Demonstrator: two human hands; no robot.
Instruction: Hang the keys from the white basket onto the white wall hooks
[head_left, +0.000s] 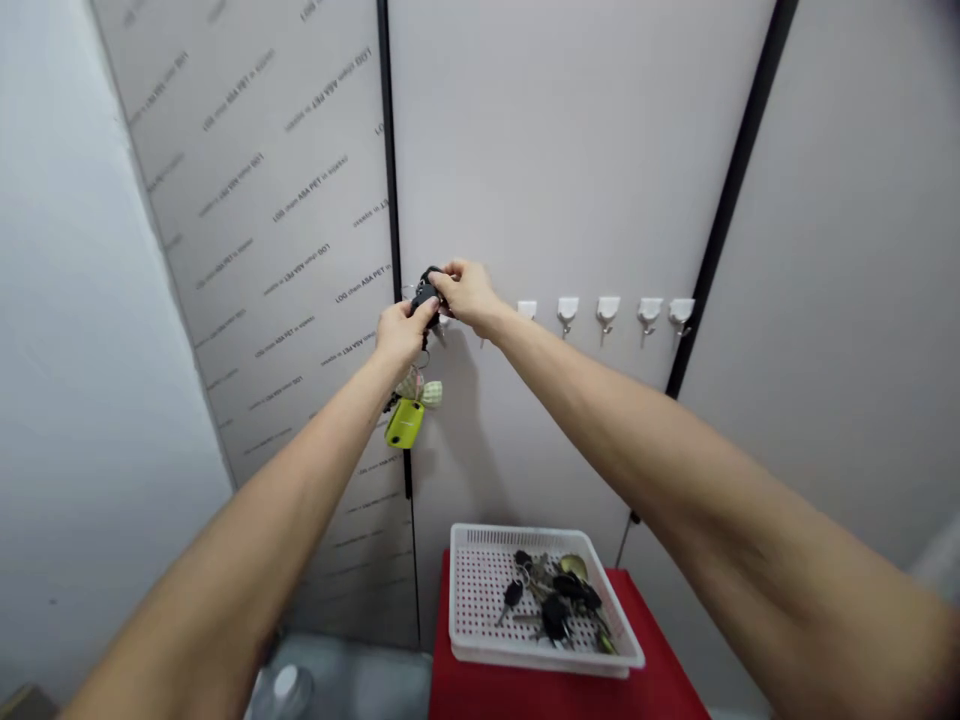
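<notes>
Both my arms reach up to the grey wall panel. My left hand (400,333) and my right hand (466,293) pinch a black key fob (425,292) together, right at the leftmost white wall hook, which they mostly hide. From the fob hangs a bunch with a lime-green tag (404,423) and a small checked cloth charm (431,392). To the right runs a row of several white hooks (607,310) with nothing on them.
A white perforated basket (480,590) with several black keys and fobs (559,598) stands on a red surface (660,690) below the hooks. Black vertical strips divide the wall panels. A film-covered panel with printed text is on the left.
</notes>
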